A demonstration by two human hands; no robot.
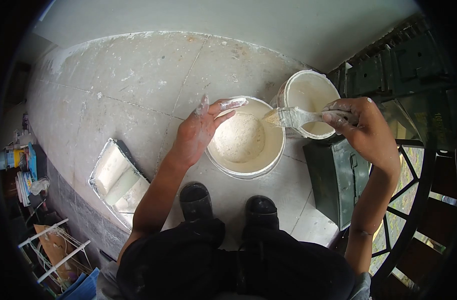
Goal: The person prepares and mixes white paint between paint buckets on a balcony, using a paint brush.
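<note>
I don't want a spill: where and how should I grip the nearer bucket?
Probably by the rim, at its left and near right, coming from above: the nearer bucket stands upright with its round mouth open, while the second bucket crowds its far right.

White-smeared brush (299,117) w/ tan bristles, in R hand (361,125), bristles over rnd off-white bucket (274,145), upright on floor (133,80), pale mix (239,139) inside

On a green metal box (433,135) by the right edge of the floor (133,115), the number "100" reads in yellow, with smaller characters after it too blurred to make out. Any print on the colored containers (11,158) past the left edge is too small to read.
</note>
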